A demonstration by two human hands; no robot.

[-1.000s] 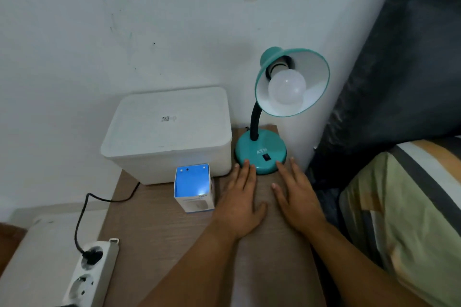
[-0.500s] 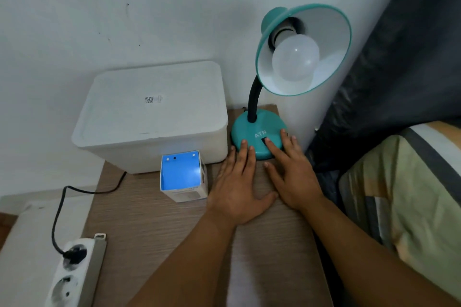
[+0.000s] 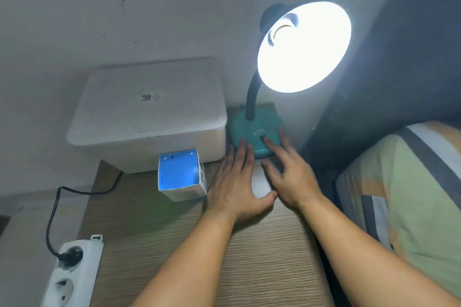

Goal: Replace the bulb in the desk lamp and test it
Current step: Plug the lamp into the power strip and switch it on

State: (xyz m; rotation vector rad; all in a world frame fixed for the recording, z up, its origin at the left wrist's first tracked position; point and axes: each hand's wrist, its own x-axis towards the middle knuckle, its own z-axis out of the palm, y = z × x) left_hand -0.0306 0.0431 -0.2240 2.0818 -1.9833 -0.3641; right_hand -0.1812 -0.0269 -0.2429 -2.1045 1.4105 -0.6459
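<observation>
The teal desk lamp stands at the back of the wooden table (image 3: 249,257). Its shade (image 3: 305,47) glows bright white, so the bulb inside is lit and lost in glare. My right hand (image 3: 289,169) reaches onto the lamp's round base (image 3: 252,132), with the index fingertip on the black switch (image 3: 263,137). My left hand (image 3: 237,182) lies flat on the table, fingers straight, its fingertips touching the front of the base. A small blue and white bulb box (image 3: 180,174) stands just left of my left hand.
A white lidded plastic box (image 3: 149,117) sits against the wall left of the lamp. A white power strip (image 3: 72,271) with a black plug in it lies at the lower left. Striped bedding (image 3: 404,194) and dark fabric fill the right side.
The lamp has switched on and the room looks darker around it. My right index finger stays on the switch. The view has moved closer to the lamp.
</observation>
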